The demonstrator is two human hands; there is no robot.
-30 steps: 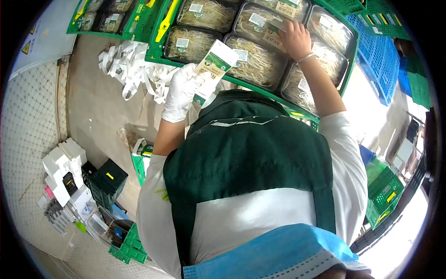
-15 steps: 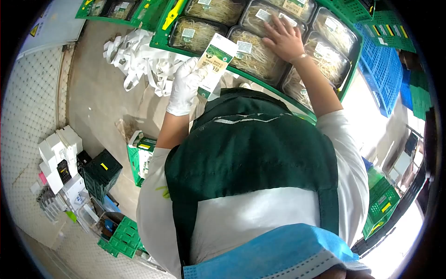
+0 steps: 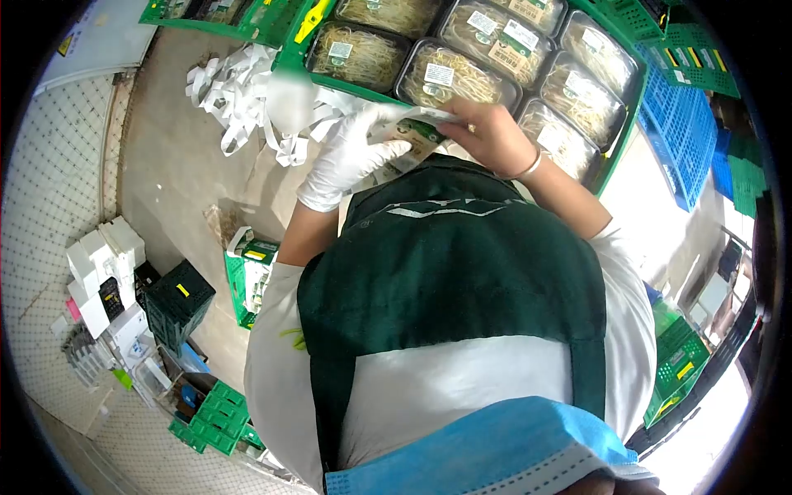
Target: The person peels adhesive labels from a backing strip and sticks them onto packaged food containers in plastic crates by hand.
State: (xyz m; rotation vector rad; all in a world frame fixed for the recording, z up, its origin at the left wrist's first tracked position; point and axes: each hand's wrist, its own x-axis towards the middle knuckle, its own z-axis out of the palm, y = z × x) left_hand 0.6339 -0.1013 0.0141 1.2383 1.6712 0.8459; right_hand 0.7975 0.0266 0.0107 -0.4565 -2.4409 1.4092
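My left hand (image 3: 351,157), in a white glove, grips a stack of green and white printed labels (image 3: 419,136) in front of my apron. My bare right hand (image 3: 493,136) pinches the upper right end of the labels, fingers pressed together. Just beyond my hands is a green crate (image 3: 617,157) with several clear-lidded trays of sprouts. The nearest tray (image 3: 454,76) has a small white sticker. On a middle tray (image 3: 495,40), a green and beige label lies beside a white sticker.
White straps (image 3: 235,103) lie tangled on the floor at left. A second green crate (image 3: 256,23) is at the top left. Blue pallets (image 3: 681,124) stand at right. Dark crates (image 3: 180,301) and white boxes (image 3: 107,256) sit at lower left.
My right hand has left the middle tray and come back to the labels in my left hand, taking hold of their end. The labels are now tilted. A label shows on the middle tray.
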